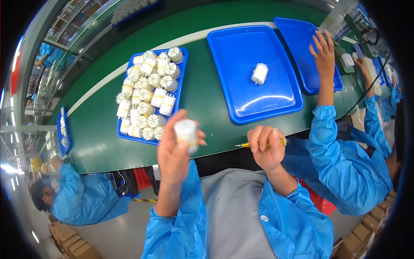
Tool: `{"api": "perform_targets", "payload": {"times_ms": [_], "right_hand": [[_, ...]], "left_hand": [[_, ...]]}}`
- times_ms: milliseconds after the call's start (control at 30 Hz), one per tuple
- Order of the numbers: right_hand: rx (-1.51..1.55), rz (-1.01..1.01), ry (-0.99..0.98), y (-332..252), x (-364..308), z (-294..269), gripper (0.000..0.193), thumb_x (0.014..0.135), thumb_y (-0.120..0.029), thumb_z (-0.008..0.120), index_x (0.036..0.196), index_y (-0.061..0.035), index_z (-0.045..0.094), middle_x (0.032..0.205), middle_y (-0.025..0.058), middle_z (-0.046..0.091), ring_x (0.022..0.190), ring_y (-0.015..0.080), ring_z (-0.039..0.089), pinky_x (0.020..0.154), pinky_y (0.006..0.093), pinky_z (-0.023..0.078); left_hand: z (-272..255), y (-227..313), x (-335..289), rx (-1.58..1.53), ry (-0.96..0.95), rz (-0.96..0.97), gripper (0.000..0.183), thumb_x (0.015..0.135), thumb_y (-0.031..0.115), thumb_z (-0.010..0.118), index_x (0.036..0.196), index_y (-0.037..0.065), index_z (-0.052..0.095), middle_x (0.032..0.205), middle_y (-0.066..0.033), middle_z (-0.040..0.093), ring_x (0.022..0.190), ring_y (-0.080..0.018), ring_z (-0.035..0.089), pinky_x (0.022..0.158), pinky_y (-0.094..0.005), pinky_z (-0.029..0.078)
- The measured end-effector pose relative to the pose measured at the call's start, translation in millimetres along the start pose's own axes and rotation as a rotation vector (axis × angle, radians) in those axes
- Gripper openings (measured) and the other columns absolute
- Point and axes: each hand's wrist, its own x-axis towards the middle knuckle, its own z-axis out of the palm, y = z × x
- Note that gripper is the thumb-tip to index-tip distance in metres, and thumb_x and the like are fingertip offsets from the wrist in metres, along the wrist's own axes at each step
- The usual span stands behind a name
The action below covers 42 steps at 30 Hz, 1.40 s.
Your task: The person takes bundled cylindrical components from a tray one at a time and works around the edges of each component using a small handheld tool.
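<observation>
My left hand [171, 157] is raised in front of the green bench's near edge, its fingers closed round a white cylindrical part [186, 129]. The part is slightly blurred, so its details do not show. To its right, my right hand [267, 149] is curled round a small screwdriver [246, 145] with a yellow handle, its thin metal tip pointing left towards the white part but apart from it. Beyond my left hand, several similar white parts [145, 95], some with prongs and a thin yellow band, are heaped in a blue tray [183, 71].
A larger blue tray [224, 77] holds a single white part [260, 74]. Against its right side stands another blue tray [297, 47], with a co-worker's hand [323, 52] over it. Another person [82, 194] sits at the far left near a narrow blue tray [63, 129].
</observation>
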Motion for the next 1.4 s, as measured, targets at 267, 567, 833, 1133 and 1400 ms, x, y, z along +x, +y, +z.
{"api": "perform_targets", "payload": {"times_ms": [267,567,833,1133,1400], "right_hand": [[-0.111,0.252,0.065,32.8,-16.9,-18.2,0.052,0.103,-0.035,0.039,0.061,-0.0053,0.044,0.060,0.0117,0.053,0.050,0.0089,0.033,0.046,0.0258,0.025],[-0.190,0.242,0.008,36.0,-15.3,-27.4,0.049,0.103,-0.030,0.038,0.061,-0.0050,0.045,0.058,0.0127,0.051,0.051,0.0125,0.035,0.050,0.0275,0.029],[-0.200,0.239,0.007,34.5,-17.2,-27.8,0.054,0.102,-0.034,0.042,0.058,-0.0030,0.045,0.061,0.0107,0.055,0.049,0.0089,0.034,0.047,0.0264,0.027],[-0.260,0.205,0.001,28.3,-18.5,-25.7,0.053,0.103,-0.031,0.039,0.057,-0.0042,0.043,0.058,0.0127,0.053,0.050,0.0117,0.038,0.048,0.0262,0.029],[-0.107,0.330,-0.008,33.4,-24.0,-22.1,0.046,0.102,-0.027,0.044,0.063,-0.0034,0.045,0.062,0.0051,0.052,0.061,0.0110,0.047,0.057,0.0288,0.036]], "left_hand": [[-85.5,23.8,46.7,0.797,0.380,0.318,0.050,0.088,0.011,0.065,0.133,-0.001,0.047,0.116,-0.0147,0.060,0.102,-0.0209,0.059,0.092,-0.0322,0.046],[-66.8,46.6,52.8,1.416,0.055,0.317,0.045,0.073,-0.001,0.071,0.116,0.001,0.058,0.107,-0.0152,0.061,0.100,-0.0337,0.059,0.089,-0.0373,0.047],[-56.9,53.4,45.7,1.586,-0.211,0.142,0.040,0.070,0.000,0.074,0.107,0.002,0.059,0.104,-0.0138,0.060,0.100,-0.0359,0.055,0.086,-0.0425,0.046],[-51.6,56.2,54.0,1.670,-0.418,0.159,0.035,0.068,0.000,0.071,0.102,0.003,0.064,0.100,-0.0130,0.060,0.097,-0.0342,0.054,0.086,-0.0428,0.046],[-52.5,62.9,41.1,1.730,-0.456,0.108,0.034,0.069,0.002,0.070,0.103,0.002,0.064,0.101,-0.0164,0.057,0.099,-0.0366,0.054,0.087,-0.0437,0.045]]}}
